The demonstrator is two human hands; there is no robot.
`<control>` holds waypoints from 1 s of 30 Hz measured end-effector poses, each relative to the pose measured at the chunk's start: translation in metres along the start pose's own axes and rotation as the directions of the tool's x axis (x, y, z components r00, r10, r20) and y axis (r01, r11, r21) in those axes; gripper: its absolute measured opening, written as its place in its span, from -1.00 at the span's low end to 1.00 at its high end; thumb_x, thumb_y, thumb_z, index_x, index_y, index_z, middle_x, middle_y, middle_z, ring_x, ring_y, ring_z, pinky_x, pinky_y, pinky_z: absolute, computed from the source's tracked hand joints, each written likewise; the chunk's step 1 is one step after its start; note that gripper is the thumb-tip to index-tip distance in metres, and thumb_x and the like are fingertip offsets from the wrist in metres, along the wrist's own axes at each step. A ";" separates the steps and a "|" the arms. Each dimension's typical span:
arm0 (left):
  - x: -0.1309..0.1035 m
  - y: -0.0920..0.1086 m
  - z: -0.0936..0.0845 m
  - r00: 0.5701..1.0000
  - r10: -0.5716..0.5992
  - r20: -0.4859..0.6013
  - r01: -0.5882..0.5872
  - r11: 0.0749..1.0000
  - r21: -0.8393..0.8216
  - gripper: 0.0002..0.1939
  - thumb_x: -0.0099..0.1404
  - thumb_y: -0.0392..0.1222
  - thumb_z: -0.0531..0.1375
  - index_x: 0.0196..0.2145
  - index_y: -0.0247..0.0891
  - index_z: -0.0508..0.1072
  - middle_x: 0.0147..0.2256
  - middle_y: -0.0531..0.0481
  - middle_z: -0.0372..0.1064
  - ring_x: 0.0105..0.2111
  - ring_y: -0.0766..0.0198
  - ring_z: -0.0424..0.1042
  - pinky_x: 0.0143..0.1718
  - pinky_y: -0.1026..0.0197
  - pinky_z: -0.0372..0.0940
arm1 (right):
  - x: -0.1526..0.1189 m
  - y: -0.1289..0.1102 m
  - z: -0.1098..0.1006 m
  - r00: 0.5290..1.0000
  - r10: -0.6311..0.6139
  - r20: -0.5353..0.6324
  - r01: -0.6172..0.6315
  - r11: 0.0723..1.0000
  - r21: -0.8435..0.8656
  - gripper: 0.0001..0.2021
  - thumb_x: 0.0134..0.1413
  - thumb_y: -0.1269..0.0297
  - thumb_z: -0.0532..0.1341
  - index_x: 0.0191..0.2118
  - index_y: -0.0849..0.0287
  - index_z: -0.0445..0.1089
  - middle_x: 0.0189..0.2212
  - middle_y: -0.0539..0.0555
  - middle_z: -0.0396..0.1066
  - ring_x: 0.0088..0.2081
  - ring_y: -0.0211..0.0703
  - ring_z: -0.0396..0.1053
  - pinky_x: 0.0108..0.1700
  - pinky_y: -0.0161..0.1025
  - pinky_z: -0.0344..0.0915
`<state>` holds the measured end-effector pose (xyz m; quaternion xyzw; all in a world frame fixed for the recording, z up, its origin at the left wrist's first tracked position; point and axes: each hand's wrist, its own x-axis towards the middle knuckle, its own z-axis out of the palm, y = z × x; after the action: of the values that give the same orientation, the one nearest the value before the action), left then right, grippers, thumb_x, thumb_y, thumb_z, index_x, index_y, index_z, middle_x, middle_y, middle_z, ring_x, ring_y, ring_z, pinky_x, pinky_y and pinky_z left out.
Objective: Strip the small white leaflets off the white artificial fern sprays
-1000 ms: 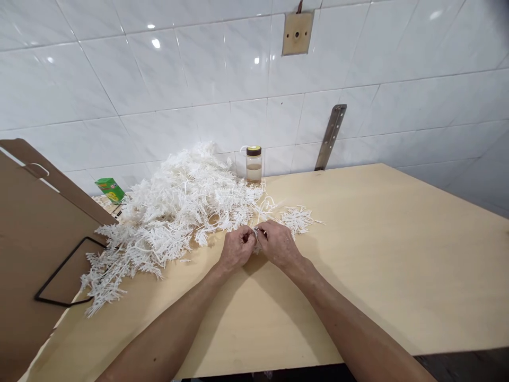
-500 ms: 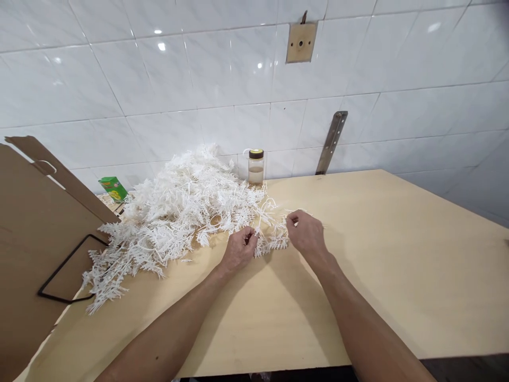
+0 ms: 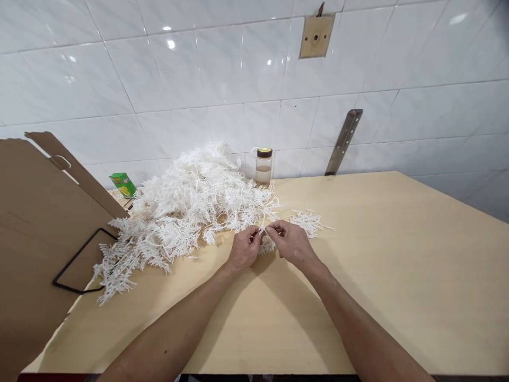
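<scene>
Moved right hand toward 9 o'clock, bringing fingertips close to left hand at white stem. Uncovered small white sprigs, now visible at 2 o'clock from left hand.

White sprig, feathery, thin stem, pinched at fingertips over table.
Sprig: fine branching needles, fanned out low between left hand and right hand, partly hidden by fingers. White pile: same feathery stuff, tangled, heaped high at back, spreading down toward left table edge, loose stems near sprig. Small white bunch: flat on table, just beyond right hand, thin tips pointing right.
</scene>
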<state>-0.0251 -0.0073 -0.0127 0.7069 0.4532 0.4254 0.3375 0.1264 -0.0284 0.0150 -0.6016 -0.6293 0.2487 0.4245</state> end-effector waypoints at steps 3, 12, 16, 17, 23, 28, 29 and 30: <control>-0.001 0.001 0.000 1.000 0.013 0.008 -0.013 0.999 0.037 -0.75 0.28 -0.13 0.05 -0.52 -0.26 0.31 -0.58 0.10 0.24 -0.54 0.37 0.17 -0.47 0.31 0.08 | 0.000 0.000 0.000 0.995 0.078 0.064 -0.082 0.995 0.058 -0.75 0.06 0.14 0.13 -0.39 0.11 0.52 -0.52 -0.04 0.49 -0.68 -0.30 0.30 -0.57 -0.33 0.24; -0.001 0.000 0.003 0.998 0.059 0.000 -0.058 0.987 0.152 -0.76 0.21 -0.22 0.04 -0.60 -0.25 0.22 -0.62 0.11 0.11 -0.56 0.37 0.09 -0.48 0.28 -0.02 | 0.000 0.002 0.006 1.000 0.028 -0.014 -0.028 1.000 0.013 -0.82 0.00 0.22 0.17 -0.43 0.11 0.52 -0.50 -0.02 0.52 -0.56 -0.23 0.38 -0.47 -0.31 0.29; -0.002 0.000 0.005 0.998 0.060 -0.015 -0.056 0.981 0.187 -0.74 0.20 -0.21 0.06 -0.62 -0.24 0.19 -0.63 0.11 0.12 -0.57 0.37 0.09 -0.49 0.27 -0.02 | 0.000 0.005 0.014 0.999 -0.013 -0.048 0.007 0.992 -0.130 -0.83 0.05 0.31 0.15 -0.40 0.10 0.51 -0.48 0.00 0.52 -0.45 -0.18 0.42 -0.36 -0.27 0.29; -0.002 0.000 0.004 0.998 0.057 -0.012 -0.053 0.981 0.186 -0.75 0.19 -0.21 0.06 -0.63 -0.24 0.19 -0.63 0.11 0.13 -0.57 0.37 0.09 -0.49 0.28 -0.02 | 0.000 0.007 0.016 0.998 -0.040 -0.053 0.030 0.984 -0.177 -0.83 0.06 0.34 0.15 -0.40 0.11 0.50 -0.47 0.02 0.51 -0.43 -0.17 0.42 -0.34 -0.27 0.28; 0.002 0.004 0.001 0.999 -0.002 0.051 -0.004 0.993 0.116 -0.77 0.17 -0.23 0.07 -0.63 -0.25 0.25 -0.64 0.12 0.14 -0.57 0.38 0.12 -0.51 0.30 0.02 | 0.001 0.017 0.022 0.971 -0.235 -0.039 0.192 0.869 -0.455 -0.81 0.19 0.42 0.08 -0.37 0.19 0.43 -0.36 0.14 0.44 -0.34 -0.14 0.37 -0.29 -0.25 0.20; 0.006 0.002 0.000 0.998 -0.051 0.033 0.051 0.999 0.015 -0.77 0.21 -0.15 0.11 -0.54 -0.27 0.39 -0.58 0.09 0.26 -0.53 0.36 0.19 -0.48 0.31 0.09 | 0.004 0.019 0.019 0.957 -0.287 -0.044 0.242 0.874 -0.421 -0.80 0.24 0.41 0.05 -0.30 0.19 0.42 -0.33 0.14 0.42 -0.32 -0.14 0.35 -0.27 -0.25 0.19; 0.005 0.002 0.000 0.999 -0.048 0.018 0.048 0.999 0.005 -0.77 0.23 -0.12 0.11 -0.49 -0.27 0.43 -0.55 0.08 0.30 -0.52 0.35 0.22 -0.47 0.30 0.11 | 0.004 0.019 0.018 0.954 -0.294 -0.053 0.252 0.887 -0.388 -0.80 0.24 0.40 0.05 -0.31 0.19 0.42 -0.34 0.12 0.42 -0.32 -0.14 0.35 -0.25 -0.25 0.19; 0.005 0.002 0.000 0.999 -0.036 0.010 0.036 0.999 0.007 -0.77 0.24 -0.10 0.11 -0.45 -0.27 0.46 -0.53 0.07 0.33 -0.50 0.35 0.24 -0.45 0.30 0.12 | 0.004 0.019 0.017 0.953 -0.297 -0.061 0.258 0.899 -0.354 -0.79 0.24 0.39 0.05 -0.32 0.18 0.43 -0.35 0.10 0.43 -0.32 -0.15 0.35 -0.23 -0.25 0.20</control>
<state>-0.0234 -0.0034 -0.0096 0.7020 0.4653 0.4142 0.3452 0.1232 -0.0181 -0.0084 -0.5832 -0.7171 0.0381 0.3798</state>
